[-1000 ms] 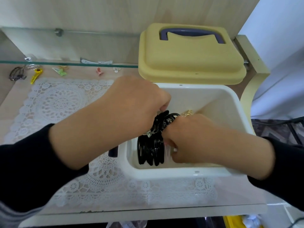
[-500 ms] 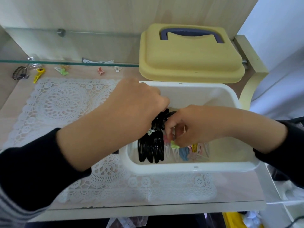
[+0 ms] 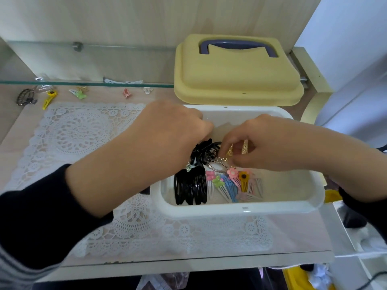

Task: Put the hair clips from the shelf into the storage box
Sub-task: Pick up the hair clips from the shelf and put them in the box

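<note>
The white storage box (image 3: 243,210) stands open on the lace mat. Inside lie a stack of black snap clips (image 3: 189,188) and several coloured flower clips (image 3: 234,183). My left hand (image 3: 167,130) reaches over the box's left rim, fingers curled on a bunch of black claw clips (image 3: 206,152). My right hand (image 3: 257,143) comes in from the right and pinches gold clips (image 3: 244,146) beside a metal ring (image 3: 217,166). More clips remain at the back left: a black one (image 3: 26,97), a yellow one (image 3: 49,98), a green one (image 3: 78,94), a pink one (image 3: 126,93).
The box's yellow lid (image 3: 236,80) with a purple handle leans against the wooden back wall behind the box. A glass shelf (image 3: 88,83) runs across the back left, carrying white clips (image 3: 123,81). A white lace mat (image 3: 79,130) covers the table. The table's front edge is near me.
My right hand has lifted from the box floor towards the black claw clips, uncovering the coloured clips. It now pinches gold clips. My left hand has stayed in place.
</note>
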The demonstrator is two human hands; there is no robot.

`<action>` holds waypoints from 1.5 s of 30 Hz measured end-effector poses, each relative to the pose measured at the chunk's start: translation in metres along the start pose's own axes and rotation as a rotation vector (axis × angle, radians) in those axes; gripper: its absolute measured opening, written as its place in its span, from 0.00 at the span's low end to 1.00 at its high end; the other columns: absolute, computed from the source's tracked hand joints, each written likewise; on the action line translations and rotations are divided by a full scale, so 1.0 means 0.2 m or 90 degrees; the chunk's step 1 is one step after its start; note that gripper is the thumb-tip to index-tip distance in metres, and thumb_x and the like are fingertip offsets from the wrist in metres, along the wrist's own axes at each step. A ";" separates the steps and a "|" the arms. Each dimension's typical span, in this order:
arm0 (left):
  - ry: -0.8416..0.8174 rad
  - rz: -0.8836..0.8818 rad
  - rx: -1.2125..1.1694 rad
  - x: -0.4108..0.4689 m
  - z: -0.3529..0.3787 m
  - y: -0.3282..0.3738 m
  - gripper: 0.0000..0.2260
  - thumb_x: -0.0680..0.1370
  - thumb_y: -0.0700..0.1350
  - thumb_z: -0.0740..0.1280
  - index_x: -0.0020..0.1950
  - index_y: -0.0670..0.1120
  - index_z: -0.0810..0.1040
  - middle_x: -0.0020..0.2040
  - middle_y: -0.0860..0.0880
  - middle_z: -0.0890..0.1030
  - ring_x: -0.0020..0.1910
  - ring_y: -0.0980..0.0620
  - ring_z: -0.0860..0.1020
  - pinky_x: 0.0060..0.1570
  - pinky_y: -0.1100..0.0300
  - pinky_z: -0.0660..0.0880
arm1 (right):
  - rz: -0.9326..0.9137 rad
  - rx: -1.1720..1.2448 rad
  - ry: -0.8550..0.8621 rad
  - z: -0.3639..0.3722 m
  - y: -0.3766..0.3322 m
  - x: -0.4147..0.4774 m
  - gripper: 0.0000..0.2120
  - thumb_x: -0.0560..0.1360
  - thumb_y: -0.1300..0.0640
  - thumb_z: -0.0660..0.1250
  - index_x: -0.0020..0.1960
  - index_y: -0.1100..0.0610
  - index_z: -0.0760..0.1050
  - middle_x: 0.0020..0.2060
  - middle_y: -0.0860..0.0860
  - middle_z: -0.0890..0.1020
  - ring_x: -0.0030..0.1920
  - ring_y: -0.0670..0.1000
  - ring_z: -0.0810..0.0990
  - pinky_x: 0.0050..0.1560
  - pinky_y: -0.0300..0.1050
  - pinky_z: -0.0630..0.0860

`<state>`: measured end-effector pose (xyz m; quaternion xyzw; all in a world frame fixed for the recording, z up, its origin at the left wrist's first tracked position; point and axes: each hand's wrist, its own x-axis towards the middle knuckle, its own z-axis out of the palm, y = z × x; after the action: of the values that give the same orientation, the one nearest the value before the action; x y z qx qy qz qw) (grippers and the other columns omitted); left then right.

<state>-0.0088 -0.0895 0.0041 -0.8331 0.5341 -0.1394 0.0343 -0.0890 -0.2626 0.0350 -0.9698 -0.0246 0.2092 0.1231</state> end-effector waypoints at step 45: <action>-0.020 -0.623 -0.208 -0.62 0.52 -0.69 0.31 0.71 0.51 0.52 0.75 0.47 0.62 0.76 0.42 0.61 0.76 0.43 0.57 0.73 0.46 0.55 | 0.163 0.130 0.402 0.48 -0.92 1.02 0.33 0.78 0.47 0.57 0.77 0.59 0.49 0.76 0.58 0.52 0.74 0.59 0.55 0.71 0.53 0.56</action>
<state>0.0914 0.0720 -0.0919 -0.9819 0.0961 -0.0412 -0.1579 0.0581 -0.0418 -0.0853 -0.9645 0.1574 -0.0861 0.1938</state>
